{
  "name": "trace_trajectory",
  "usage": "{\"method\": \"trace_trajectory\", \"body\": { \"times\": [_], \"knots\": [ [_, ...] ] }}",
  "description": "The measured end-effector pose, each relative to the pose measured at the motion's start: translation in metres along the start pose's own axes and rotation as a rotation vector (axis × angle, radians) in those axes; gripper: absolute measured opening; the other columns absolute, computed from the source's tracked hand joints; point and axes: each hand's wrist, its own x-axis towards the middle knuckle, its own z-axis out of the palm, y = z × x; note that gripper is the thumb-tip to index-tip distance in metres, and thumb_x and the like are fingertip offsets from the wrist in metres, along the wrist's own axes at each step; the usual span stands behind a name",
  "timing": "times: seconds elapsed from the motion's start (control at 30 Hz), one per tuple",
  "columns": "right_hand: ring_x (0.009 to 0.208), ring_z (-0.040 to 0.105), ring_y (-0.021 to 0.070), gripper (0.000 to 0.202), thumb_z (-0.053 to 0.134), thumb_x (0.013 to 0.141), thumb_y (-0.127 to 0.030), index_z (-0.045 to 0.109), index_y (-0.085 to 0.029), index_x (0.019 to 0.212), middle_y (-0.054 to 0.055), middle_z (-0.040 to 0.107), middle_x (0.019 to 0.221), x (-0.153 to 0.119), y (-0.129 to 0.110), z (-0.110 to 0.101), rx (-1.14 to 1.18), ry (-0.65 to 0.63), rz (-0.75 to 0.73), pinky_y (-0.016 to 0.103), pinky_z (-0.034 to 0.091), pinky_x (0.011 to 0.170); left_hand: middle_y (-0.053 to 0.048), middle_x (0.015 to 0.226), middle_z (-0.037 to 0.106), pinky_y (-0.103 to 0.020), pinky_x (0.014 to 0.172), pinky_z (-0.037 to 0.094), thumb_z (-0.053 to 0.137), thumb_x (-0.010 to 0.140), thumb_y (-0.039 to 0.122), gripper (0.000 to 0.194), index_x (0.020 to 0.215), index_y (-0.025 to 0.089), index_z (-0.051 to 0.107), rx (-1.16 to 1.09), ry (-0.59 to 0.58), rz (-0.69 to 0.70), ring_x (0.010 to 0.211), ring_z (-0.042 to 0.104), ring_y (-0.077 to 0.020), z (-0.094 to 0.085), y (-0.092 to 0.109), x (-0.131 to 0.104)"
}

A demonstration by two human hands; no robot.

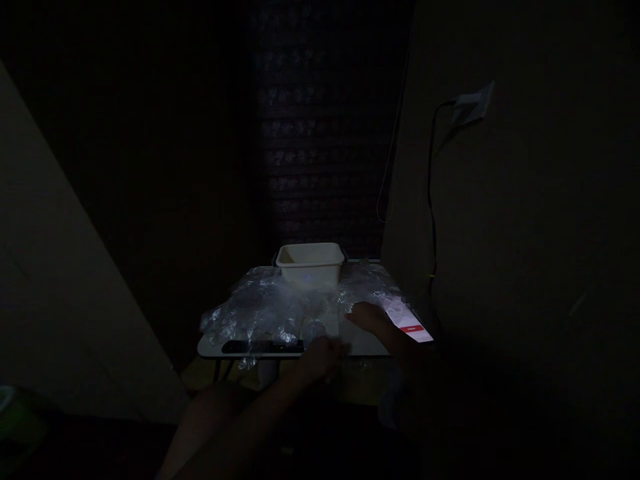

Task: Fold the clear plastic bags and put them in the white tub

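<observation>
In the dim head view, a low white table [367, 345] bears heaps of clear crinkled plastic [255, 307]. My left hand [321, 353] is at the table's front edge, its fingers curled closed beside the plastic; what they hold, if anything, is too dark to tell. My right hand [367, 317] reaches over the table's right half, near the plastic, its fingers bent together, and their grip cannot be made out. A cream rectangular tub [310, 267] stands upright at the back of the table, with plastic around its base.
A lit phone [410, 323] lies at the table's right edge. A dark slotted strip [245, 347] runs along the front left. Behind hangs a dark blind [310, 147]; a black cable [431, 200] drops from a wall outlet [473, 107] on the right.
</observation>
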Motion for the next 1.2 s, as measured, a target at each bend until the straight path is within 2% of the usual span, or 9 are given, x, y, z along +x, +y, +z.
{"method": "trace_trajectory", "body": {
  "times": [0.1, 0.17, 0.27, 0.33, 0.5, 0.77, 0.93, 1.1, 1.2],
  "knots": [
    [0.078, 0.052, 0.0206, 0.047, 0.033, 0.066, -0.052, 0.055, -0.015, 0.083, 0.012, 0.056, 0.086, -0.003, 0.011, 0.004, -0.045, 0.02, -0.038, 0.027, 0.038, 0.059, -0.011, 0.084, 0.054, -0.029, 0.071, 0.034, 0.03, 0.072, 0.031, 0.031, 0.077, 0.011, 0.053, 0.364, 0.212, 0.226, 0.082, 0.048, -0.0193, -0.009, 0.006, -0.003],
    [0.077, 0.052, 0.0207, 0.048, 0.036, 0.063, -0.054, 0.056, -0.014, 0.082, 0.012, 0.056, 0.086, -0.003, 0.016, 0.008, -0.064, 0.002, -0.048, 0.027, 0.038, 0.059, -0.012, 0.102, 0.046, -0.03, 0.079, 0.028, 0.035, 0.07, 0.029, 0.033, 0.096, 0.012, 0.045, 0.519, 0.185, 0.385, 0.094, 0.04, -0.02, -0.007, 0.006, -0.003],
    [0.076, 0.052, 0.0212, 0.048, 0.037, 0.062, -0.054, 0.056, -0.014, 0.081, 0.012, 0.057, 0.084, -0.001, 0.02, 0.012, -0.072, -0.02, -0.045, 0.027, 0.038, 0.057, -0.013, 0.121, 0.023, -0.038, 0.087, 0.015, 0.042, 0.064, 0.037, 0.062, 0.116, 0.011, 0.02, 0.669, 0.104, 0.524, 0.11, 0.018, -0.0225, 0.002, -0.003, -0.002],
    [0.075, 0.052, 0.0211, 0.047, 0.035, 0.064, -0.053, 0.056, -0.014, 0.081, 0.011, 0.057, 0.083, -0.001, 0.02, 0.013, -0.066, -0.006, -0.046, 0.027, 0.038, 0.056, -0.014, 0.124, 0.015, -0.042, 0.087, 0.009, 0.041, 0.065, 0.037, 0.067, 0.118, 0.01, 0.012, 0.746, 0.04, 0.527, 0.112, 0.009, -0.0236, 0.008, -0.012, 0.001],
    [0.077, 0.052, 0.019, 0.042, 0.034, 0.067, -0.048, 0.055, -0.015, 0.082, 0.01, 0.057, 0.085, -0.004, 0.022, 0.013, -0.027, 0.017, -0.066, 0.025, 0.037, 0.058, -0.01, 0.126, 0.01, -0.044, 0.086, 0.01, 0.032, 0.072, 0.023, 0.051, 0.118, 0.017, 0.011, 0.803, 0.001, 0.503, 0.113, 0.005, -0.0208, 0.007, -0.021, 0.0],
    [0.077, 0.051, 0.018, 0.043, 0.026, 0.073, -0.043, 0.054, -0.012, 0.084, 0.012, 0.056, 0.085, -0.003, 0.025, 0.013, 0.029, 0.002, -0.127, 0.024, 0.035, 0.059, -0.009, 0.126, 0.006, -0.048, 0.084, 0.011, 0.039, 0.068, 0.025, 0.061, 0.119, 0.021, 0.006, 0.853, -0.025, 0.541, 0.113, 0.002, -0.0248, -0.001, -0.017, -0.013],
    [0.08, 0.05, 0.0176, 0.043, 0.023, 0.074, -0.042, 0.053, -0.013, 0.085, 0.011, 0.055, 0.088, 0.003, 0.026, 0.013, 0.025, 0.022, -0.132, 0.024, 0.035, 0.062, -0.009, 0.127, 0.003, -0.048, 0.085, 0.01, 0.05, 0.058, 0.026, 0.078, 0.119, 0.022, 0.0, 0.898, -0.027, 0.527, 0.112, 0.0, -0.0262, 0.003, -0.018, -0.013],
    [0.077, 0.051, 0.0191, 0.046, 0.024, 0.071, -0.049, 0.053, -0.015, 0.083, 0.01, 0.056, 0.085, -0.001, 0.025, 0.014, -0.028, 0.11, -0.097, 0.026, 0.036, 0.058, -0.01, 0.126, 0.004, -0.047, 0.085, 0.01, 0.053, 0.055, 0.027, 0.081, 0.118, 0.022, 0.003, 0.886, -0.027, 0.545, 0.112, 0.002, -0.0268, 0.004, -0.016, -0.015],
    [0.074, 0.052, 0.0199, 0.051, 0.026, 0.066, -0.056, 0.054, -0.016, 0.08, 0.009, 0.057, 0.082, -0.003, 0.023, 0.016, -0.055, 0.076, -0.114, 0.027, 0.036, 0.057, -0.011, 0.126, 0.006, -0.048, 0.084, 0.01, 0.05, 0.058, 0.028, 0.074, 0.118, 0.023, 0.007, 0.872, -0.01, 0.551, 0.112, 0.004, -0.0277, 0.006, -0.017, -0.015]
  ]
}}
